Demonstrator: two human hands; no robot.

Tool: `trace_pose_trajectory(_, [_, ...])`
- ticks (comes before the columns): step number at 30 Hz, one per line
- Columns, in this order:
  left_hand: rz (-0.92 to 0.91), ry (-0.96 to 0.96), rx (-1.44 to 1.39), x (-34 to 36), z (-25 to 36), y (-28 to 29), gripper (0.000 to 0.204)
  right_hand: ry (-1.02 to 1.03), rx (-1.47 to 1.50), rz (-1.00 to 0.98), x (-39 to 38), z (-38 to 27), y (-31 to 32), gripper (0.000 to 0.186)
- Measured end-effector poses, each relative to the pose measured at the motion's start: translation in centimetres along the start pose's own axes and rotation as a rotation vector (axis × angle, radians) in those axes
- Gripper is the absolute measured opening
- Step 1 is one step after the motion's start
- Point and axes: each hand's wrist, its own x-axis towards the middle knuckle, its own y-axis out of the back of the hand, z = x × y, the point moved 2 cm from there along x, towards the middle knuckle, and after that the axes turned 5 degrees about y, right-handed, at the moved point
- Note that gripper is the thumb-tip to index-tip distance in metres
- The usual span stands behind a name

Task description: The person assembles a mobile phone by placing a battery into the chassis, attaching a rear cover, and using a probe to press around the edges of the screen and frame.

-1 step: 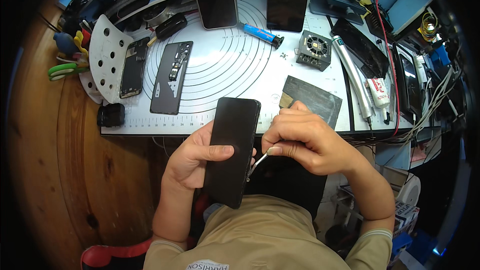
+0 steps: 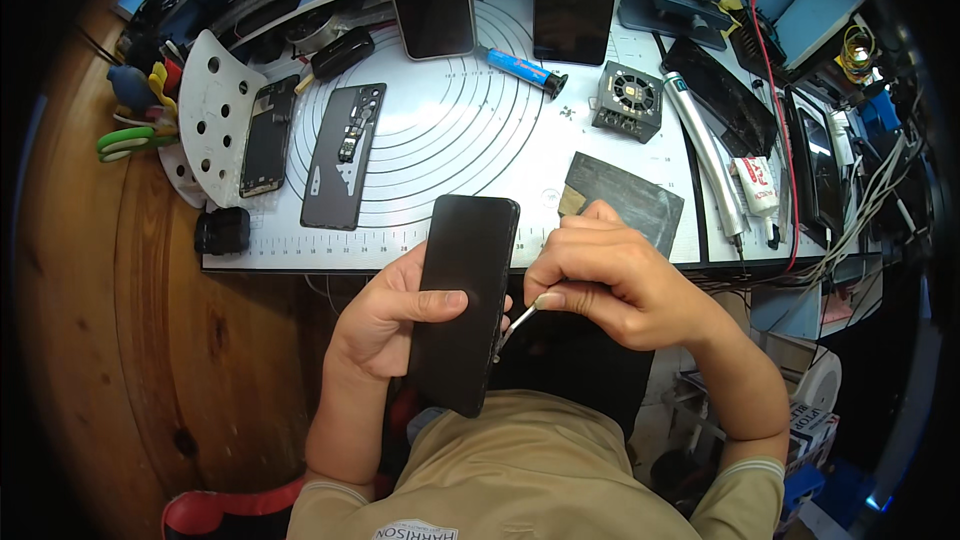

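My left hand [image 2: 385, 305] is wrapped round a black smartphone [image 2: 462, 280], thumb lying across its dark face and fingertips showing at the right edge. The phone is held upright above my lap, in front of the table's near edge. Between the thumb and fingers of my right hand [image 2: 605, 275] is a thin whitish stick-like tool [image 2: 522, 318]. Its lower end meets the phone's right side, close to my left fingertips, by a small dark bit that I cannot make out. The phone's back is hidden.
On the white table mat [image 2: 450, 155] lie an opened phone back [image 2: 340, 165], a blue syringe [image 2: 520, 68], a small black fan box [image 2: 630, 100] and a dark grey pad [image 2: 635, 200]. Two phones stand at the back. A silver pen-like tool [image 2: 705, 155], white tube [image 2: 757, 185] and cables are right.
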Motion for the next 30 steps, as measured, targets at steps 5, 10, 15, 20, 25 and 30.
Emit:
trace_pose_trajectory(5, [-0.006,-0.007,-0.014,-0.4,0.2,0.3,0.059,0.071,-0.106,0.162,-0.3,-1.0,1.6,0.005])
trace_pose_trajectory(10, [0.033,-0.117,-0.123,-0.7,-0.6,0.4,0.057,-0.094,-0.557,0.748,-3.2,-1.6,3.2,0.009])
trace_pose_trajectory(15, [0.057,-0.172,-0.159,-0.1,-1.1,0.3,0.055,-0.254,-0.536,0.933,-5.3,0.7,3.7,0.011])
trace_pose_trajectory(20, [0.021,-0.236,-0.116,-0.1,-1.4,0.8,0.045,-0.237,-1.034,0.703,-5.0,1.3,3.4,0.013])
trace_pose_trajectory(25, [0.039,-0.323,-0.18,-0.5,-1.7,0.1,0.052,-0.108,-0.827,0.925,-3.6,-1.6,1.0,0.02])
trace_pose_trajectory(30, [0.002,-0.404,-0.152,-0.2,-2.0,0.2,0.042,-0.016,-0.136,0.695,-2.6,-4.8,-5.9,0.033])
